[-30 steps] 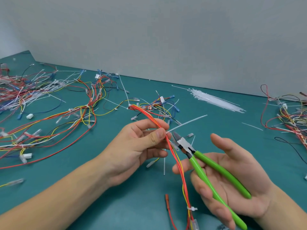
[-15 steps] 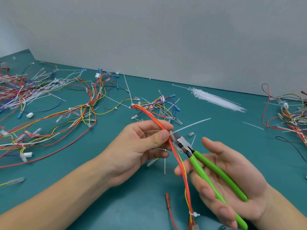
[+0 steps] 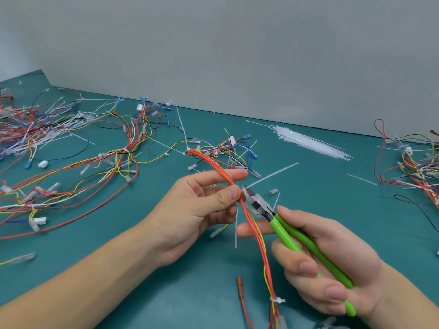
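The left hand (image 3: 202, 210) pinches a wire bundle (image 3: 255, 227) of orange-red and yellow leads between thumb and forefinger, above the teal table mat (image 3: 166, 293); its other fingers curl loosely beneath. From that pinch the bundle runs up and away to a tangle of connector-tipped leads (image 3: 228, 150) lying on the mat. It also runs down toward the lower edge of the view, where a small white cable tie (image 3: 277, 300) cinches it. The right hand (image 3: 332, 264) grips green-handled flush cutters (image 3: 285, 236), thumb on the upper handle and fingers wrapped under the lower one, while its forefinger reaches out straight behind the bundle. The cutters' steel nose sits just beside the left thumb tip, blades a little apart, at the root of a long white tie tail (image 3: 273, 174) that slants up to the right; whether the blades actually touch that tail is hard to tell. A brown terminal (image 3: 239, 281) on a red lead lies on the mat near the bundle's lower end. Farther back, a sheaf of loose white cable ties (image 3: 308, 143) rests near the grey wall (image 3: 213, 55). Heaps of wire harnesses lie at the left (image 3: 71, 162) and right (image 3: 413, 167) edges.
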`<state>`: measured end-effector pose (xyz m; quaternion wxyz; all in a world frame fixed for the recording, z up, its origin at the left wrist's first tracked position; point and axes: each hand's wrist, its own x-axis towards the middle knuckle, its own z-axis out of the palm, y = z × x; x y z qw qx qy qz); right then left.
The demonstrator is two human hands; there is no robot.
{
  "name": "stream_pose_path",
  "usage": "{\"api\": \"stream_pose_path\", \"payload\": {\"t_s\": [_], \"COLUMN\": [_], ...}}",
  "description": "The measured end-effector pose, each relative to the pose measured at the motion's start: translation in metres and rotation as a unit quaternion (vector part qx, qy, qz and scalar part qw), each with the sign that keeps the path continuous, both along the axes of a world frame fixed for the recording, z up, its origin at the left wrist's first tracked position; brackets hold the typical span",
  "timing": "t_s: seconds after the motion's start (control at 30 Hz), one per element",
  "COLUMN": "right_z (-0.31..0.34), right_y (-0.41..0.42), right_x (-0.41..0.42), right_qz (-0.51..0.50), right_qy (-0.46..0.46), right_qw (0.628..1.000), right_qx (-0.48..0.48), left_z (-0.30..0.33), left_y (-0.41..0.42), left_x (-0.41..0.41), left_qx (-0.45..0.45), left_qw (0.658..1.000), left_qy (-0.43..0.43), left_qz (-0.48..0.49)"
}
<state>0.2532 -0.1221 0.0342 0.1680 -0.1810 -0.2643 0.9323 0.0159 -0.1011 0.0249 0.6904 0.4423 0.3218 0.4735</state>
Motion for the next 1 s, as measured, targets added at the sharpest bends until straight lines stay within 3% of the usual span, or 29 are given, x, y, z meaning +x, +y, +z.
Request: {"api": "stream_pose_path", "payload": {"t_s": [0.13,0.23,0.47,0.7,0.83,0.9,1.0], "right_z": [0.000,0.001,-0.001,-0.002,-0.005,-0.005,-0.003], "right_y": [0.001,0.006,0.005,-0.011,-0.014,-0.015,-0.014], "right_x": [-0.001,-0.001,-0.006,-0.026,-0.031,-0.033,-0.032], "right_qz": [0.005,-0.051,-0.240,-0.256,-0.298,-0.307,-0.312], "right_qy": [0.016,0.026,-0.085,-0.204,-0.229,-0.207,-0.165], "right_qw": [1.000,0.998,0.963,0.910,0.883,0.889,0.905], "right_qx": [0.011,-0.003,0.085,0.255,0.281,0.269,0.236], "left_z": [-0.001,0.000,-0.002,-0.001,0.001,0.002,0.006], "left_y": [-0.002,-0.001,-0.003,-0.009,-0.008,-0.004,0.010], "left_x": [0.002,0.001,0.002,0.008,0.006,0.004,-0.006], "left_qx": [-0.002,-0.002,0.000,0.064,0.077,0.040,-0.065], "left_qw": [1.000,1.000,0.999,0.983,0.981,0.988,0.997], "left_qy": [0.003,0.002,0.048,0.170,0.179,0.152,0.034], "left_qz": [-0.014,-0.011,-0.022,-0.014,-0.013,-0.010,0.005]}}
